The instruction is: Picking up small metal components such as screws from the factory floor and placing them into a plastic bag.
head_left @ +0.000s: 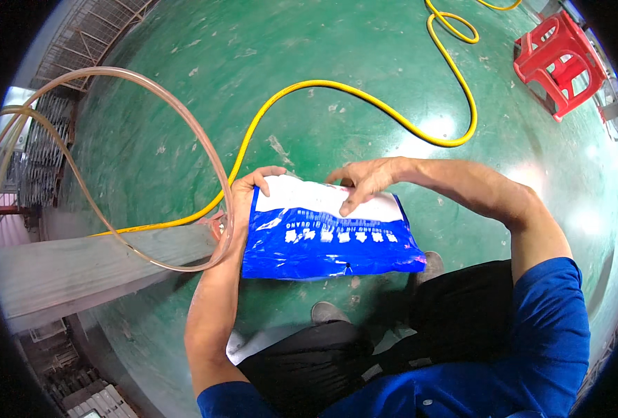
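A blue plastic bag (pixel 323 254) with a white band and pale printing lies across the space in front of my torso, above my knees. At its far left corner, my left hand (pixel 259 182) is closed on the bag, with the thumb over the white band and the other fingers partly hidden behind it. My right hand (pixel 369 180) is over the far edge, right of the middle. Its thumb reaches down onto the white band, and its fingers are spread apart from the thumb near the edge. What the bag contains is hidden.
A yellow hose (pixel 309 83) winds over the green floor (pixel 183 49). Clear tubing (pixel 176 104) loops beside my left forearm, close to a grey beam (pixel 79 268). A red plastic stool (pixel 563 63) stands far right. Stacked metal parts (pixel 100 403) are at lower left.
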{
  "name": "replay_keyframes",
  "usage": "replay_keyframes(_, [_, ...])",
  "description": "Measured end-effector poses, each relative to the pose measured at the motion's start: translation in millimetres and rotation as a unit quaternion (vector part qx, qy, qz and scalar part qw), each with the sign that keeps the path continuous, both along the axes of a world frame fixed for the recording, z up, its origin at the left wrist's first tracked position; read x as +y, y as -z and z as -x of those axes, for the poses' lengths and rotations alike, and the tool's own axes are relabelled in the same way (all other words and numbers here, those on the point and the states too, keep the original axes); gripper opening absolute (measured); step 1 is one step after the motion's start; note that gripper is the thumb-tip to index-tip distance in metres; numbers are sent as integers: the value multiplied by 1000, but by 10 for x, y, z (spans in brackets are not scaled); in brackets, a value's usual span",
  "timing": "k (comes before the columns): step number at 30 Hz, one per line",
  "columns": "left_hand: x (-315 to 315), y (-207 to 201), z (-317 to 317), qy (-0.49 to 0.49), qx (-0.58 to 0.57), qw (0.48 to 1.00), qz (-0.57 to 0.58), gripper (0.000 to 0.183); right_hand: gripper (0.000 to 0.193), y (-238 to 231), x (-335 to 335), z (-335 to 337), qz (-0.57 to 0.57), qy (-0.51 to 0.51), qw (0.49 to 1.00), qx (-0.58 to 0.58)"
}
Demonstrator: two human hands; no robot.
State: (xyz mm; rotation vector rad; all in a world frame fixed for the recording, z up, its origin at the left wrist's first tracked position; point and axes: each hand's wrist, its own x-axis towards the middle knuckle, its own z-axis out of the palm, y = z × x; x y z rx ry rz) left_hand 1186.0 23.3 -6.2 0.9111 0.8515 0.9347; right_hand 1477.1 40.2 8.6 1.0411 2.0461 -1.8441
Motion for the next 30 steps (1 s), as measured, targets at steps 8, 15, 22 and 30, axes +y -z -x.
replay_keyframes(8, [-43, -165, 181, 21, 140, 988, 57, 56, 39, -38, 204, -328, -90, 124, 988, -21])
replay_keyframes(15, [-346, 58, 360, 32, 459, 885, -70, 58, 41, 112, 573, -500, -276, 291, 916, -18])
replay_keyframes(22, [-1172, 562, 173, 133, 555, 778, -262, 31, 42, 102, 516, -462, -250, 263, 930, -62])
replay_keyframes(30, [-1560, 1285, -465, 147, 593, 750, -255, 33, 34, 212, 523, -402, -131, 279, 950, -56])
